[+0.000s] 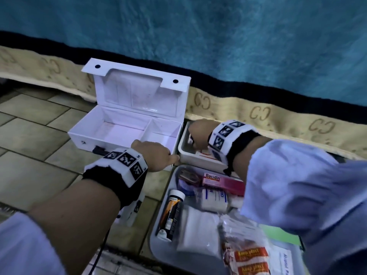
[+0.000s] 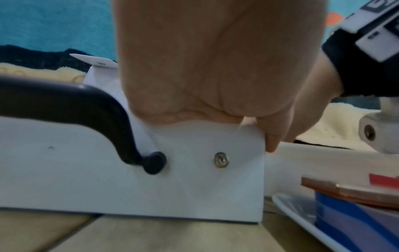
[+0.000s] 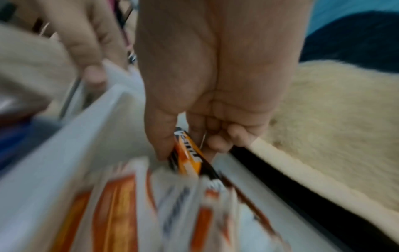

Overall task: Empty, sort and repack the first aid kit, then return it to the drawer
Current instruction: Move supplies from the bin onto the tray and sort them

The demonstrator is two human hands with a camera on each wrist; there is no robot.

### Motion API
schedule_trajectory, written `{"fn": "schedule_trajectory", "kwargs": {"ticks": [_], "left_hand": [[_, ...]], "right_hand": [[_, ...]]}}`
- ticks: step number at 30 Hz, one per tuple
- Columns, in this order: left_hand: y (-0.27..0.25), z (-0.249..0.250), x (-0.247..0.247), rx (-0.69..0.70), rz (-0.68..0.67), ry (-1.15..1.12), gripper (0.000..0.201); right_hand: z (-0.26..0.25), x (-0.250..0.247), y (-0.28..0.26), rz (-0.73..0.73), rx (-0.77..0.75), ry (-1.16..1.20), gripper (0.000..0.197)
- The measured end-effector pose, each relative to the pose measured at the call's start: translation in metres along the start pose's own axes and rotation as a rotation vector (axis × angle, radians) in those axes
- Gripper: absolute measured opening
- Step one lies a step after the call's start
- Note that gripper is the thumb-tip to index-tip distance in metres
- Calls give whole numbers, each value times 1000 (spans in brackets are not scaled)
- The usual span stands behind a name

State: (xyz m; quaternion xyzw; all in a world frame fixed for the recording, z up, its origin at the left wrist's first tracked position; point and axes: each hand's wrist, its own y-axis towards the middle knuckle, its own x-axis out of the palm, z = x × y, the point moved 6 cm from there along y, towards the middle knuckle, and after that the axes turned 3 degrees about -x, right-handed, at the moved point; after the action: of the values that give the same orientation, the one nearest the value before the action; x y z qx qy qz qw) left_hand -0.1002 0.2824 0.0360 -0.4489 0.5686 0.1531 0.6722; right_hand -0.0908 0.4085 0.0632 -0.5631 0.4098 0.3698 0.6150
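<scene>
Nearest, at 5 o'clock, a grey tray (image 1: 158, 245) is filled with the sorted things. Further out, the front corner of the white first aid box (image 1: 111, 133) is gripped by the left hand (image 1: 156, 155); the box sits open and bare at 11 o'clock. At 1 o'clock, a small orange packet (image 3: 190, 158) is pinched by the right hand (image 1: 198, 133) inside a small white tub (image 1: 185, 153). The packet should be lifted slowly and the box held firm

The white first aid kit box (image 1: 127, 133) stands on the tiled floor with its lid upright and both compartments bare. Just to its right a small white tray (image 1: 183, 149) holds orange-and-white packets (image 3: 121, 204). A grey tray (image 1: 158, 241) nearer the person carries a Bacidin box (image 1: 220, 180), an orange tube (image 1: 170, 213) and plasters (image 1: 248, 257).
</scene>
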Motion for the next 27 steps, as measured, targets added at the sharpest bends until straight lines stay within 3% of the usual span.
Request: {"fn": "schedule_trajectory", "kwargs": {"ticks": [2, 4, 5, 8, 10, 12, 15, 18, 23, 27], "left_hand": [[1, 0, 0, 4, 0, 9, 54], [2, 0, 1, 10, 5, 20, 50], [2, 0, 1, 9, 7, 25, 50], [3, -4, 3, 0, 7, 7, 52], [4, -3, 2, 1, 6, -6, 53], [3, -1, 1, 0, 0, -8, 52], [3, 0, 1, -5, -3, 2, 51], [4, 0, 1, -14, 5, 3, 52], [4, 0, 1, -12, 22, 17, 53], [4, 0, 1, -18, 18, 16, 51]], "right_hand": [[8, -28, -16, 122, 0, 13, 23], [20, -61, -46, 342, -14, 21, 10], [29, -75, -64, 433, -16, 61, 16], [55, -95, -127, 549, -26, 263, 21], [72, -89, -164, 500, -56, 417, 22], [86, -61, -186, 320, -70, 551, 23], [104, 4, -196, 40, 3, 721, 23], [116, 58, -193, -67, 111, 790, 23], [129, 82, -184, 82, 245, 737, 30], [128, 44, -183, 233, 326, 354, 27]]}}
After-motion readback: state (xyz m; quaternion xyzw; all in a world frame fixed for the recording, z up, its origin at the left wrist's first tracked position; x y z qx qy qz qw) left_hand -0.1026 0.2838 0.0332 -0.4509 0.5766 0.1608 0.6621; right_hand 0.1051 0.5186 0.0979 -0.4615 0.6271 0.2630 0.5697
